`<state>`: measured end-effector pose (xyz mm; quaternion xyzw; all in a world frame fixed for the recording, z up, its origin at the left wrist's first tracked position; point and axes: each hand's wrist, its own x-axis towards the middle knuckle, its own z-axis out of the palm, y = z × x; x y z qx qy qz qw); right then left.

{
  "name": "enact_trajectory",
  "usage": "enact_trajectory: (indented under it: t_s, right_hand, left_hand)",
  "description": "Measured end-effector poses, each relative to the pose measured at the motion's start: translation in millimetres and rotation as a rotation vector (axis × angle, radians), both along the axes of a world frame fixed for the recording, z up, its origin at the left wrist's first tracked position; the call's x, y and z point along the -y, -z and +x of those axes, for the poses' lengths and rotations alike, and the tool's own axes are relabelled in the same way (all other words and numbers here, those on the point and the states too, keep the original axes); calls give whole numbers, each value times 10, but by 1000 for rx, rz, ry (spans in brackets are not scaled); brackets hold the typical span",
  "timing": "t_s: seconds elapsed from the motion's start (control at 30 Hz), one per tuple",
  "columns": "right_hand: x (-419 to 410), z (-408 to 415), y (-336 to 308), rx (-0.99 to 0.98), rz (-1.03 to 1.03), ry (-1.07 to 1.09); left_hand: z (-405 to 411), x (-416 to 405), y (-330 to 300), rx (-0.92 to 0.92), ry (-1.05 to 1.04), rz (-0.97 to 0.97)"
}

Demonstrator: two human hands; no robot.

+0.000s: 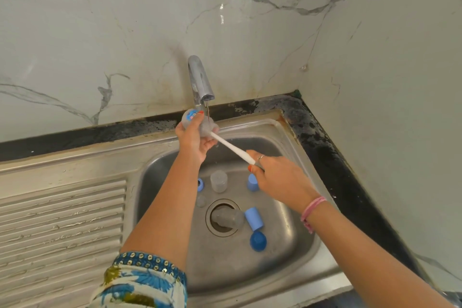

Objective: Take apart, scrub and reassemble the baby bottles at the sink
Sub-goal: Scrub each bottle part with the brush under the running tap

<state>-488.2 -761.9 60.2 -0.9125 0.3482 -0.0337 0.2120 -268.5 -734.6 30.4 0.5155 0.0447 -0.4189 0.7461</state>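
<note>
3 blue caps [254, 219] — 1 clear cup [219, 181] — loose in sink [287, 252]

White marble-look wall [100, 20] with grey veins standing behind and at right. Black counter edge [332, 155] running along far and right sides (worn, blotchy patches showing). Ribbed steel drainboard [60, 220] lying at near left.
</note>
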Motion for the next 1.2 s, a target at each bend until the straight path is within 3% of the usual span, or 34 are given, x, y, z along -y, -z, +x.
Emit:
enact_trajectory:
  t_s: [0.07, 0.2, 0.43, 0.83, 0.93, 1.07, 1.2]
  right_hand:
    - [74, -38, -23, 44, 1, 34]
    - [-10, -56, -66, -57, -23, 30]
    - [56, -158, -207, -124, 0, 8]
    - [-92, -455, -445, -287, -377, 29]
    - [-211, -470, -421, -294, -359, 35]
    - [-144, -693, -592, -295, -315, 117]
    - [86, -765, -584, -328, -190, 173]
  left_hand:
    - [22, -4, 21, -35, 17, 21]
    - [-30, 15, 51, -19, 23, 64]
    - [-14, -91, 147, -233, -33, -5]
    - [-294, 105, 270, -315, -156, 167]
    - [-265, 60, 312, -340, -215, 206]
    - [-83, -97, 382, -390, -297, 112]
    - [-82, -129, 323, -434, -130, -22]
